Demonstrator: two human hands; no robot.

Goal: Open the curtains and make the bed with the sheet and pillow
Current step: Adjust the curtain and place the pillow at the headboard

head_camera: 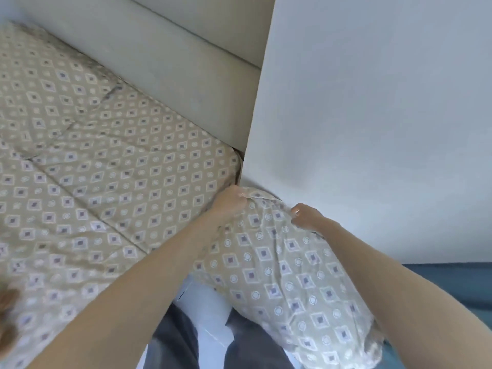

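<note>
The patterned sheet (93, 169) covers the mattress from nine o'clock to centre, below the headboard (186, 75) at eleven. The left hand (231, 201) grips the top corner of the matching pillow (279, 275) at five o'clock. The right hand (306, 217) pinches the same edge, probably to lift it onto the bed.

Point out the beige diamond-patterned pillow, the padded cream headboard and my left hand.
beige diamond-patterned pillow (287, 275): head view, middle of case.
padded cream headboard (159, 75): head view, lower panel.
left hand (231, 203): head view, knuckles.
</note>
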